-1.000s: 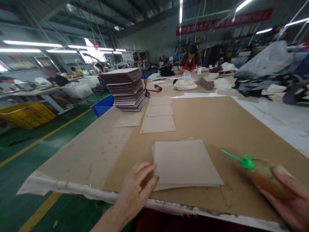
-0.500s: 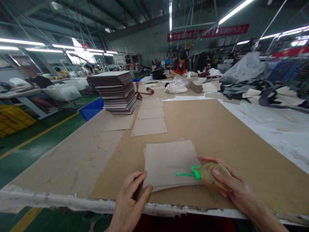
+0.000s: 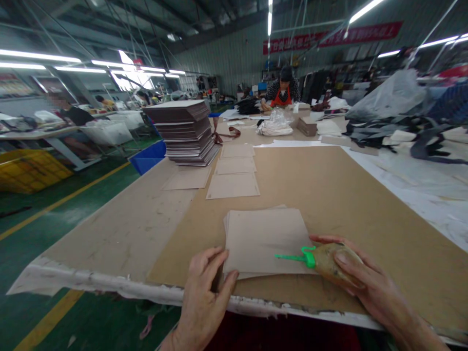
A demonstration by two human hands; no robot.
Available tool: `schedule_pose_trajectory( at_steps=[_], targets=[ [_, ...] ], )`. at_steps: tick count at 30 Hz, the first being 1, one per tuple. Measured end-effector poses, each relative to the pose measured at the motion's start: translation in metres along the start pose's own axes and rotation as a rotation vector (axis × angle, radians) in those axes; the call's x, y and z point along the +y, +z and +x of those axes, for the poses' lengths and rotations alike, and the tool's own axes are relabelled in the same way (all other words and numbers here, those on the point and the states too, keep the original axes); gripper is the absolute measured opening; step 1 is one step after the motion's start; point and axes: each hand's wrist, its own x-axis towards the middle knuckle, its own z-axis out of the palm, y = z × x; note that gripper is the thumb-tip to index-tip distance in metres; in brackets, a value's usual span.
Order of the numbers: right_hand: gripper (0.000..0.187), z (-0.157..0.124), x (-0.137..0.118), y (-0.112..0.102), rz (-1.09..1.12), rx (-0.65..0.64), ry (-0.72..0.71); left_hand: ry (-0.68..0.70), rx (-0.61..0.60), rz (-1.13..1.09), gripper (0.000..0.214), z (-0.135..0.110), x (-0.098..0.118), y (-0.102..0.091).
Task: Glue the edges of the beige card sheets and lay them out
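Left hand (image 3: pixel 204 285) sits at the near-left corner of a small stack of grey card sheets (image 3: pixel 265 239) on the brown worktable (image 3: pixel 351 195), fingers loosely spread and touching its edge. Right hand (image 3: pixel 360 282) is wrapped around a glue bottle (image 3: pixel 331 261), its green nozzle (image 3: pixel 294 257) lying over the stack's near-right corner
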Motion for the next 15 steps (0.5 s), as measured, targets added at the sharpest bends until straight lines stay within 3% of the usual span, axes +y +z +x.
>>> schedule_pose_trajectory(
  at_steps=[3,8,12,15],
  targets=[
    [0.051,0.004,-0.002,-0.007,-0.02,0.048,-0.046,0.142,0.032,0.033,0.027,-0.004,0.022,-0.001],
    [0.054,0.007,-0.014,-0.008,-0.072,0.142,-0.107,0.459,-0.216,0.005,0.031,-0.011,0.062,0.013],
    [0.044,0.01,-0.026,0.009,-0.263,0.059,-0.184,0.512,-0.292,0.139,0.041,-0.01,0.075,0.034],
    [0.033,0.016,-0.033,0.029,-0.593,-0.084,-0.415,0.493,-0.318,0.154,0.042,-0.007,0.076,0.042]
  ],
)
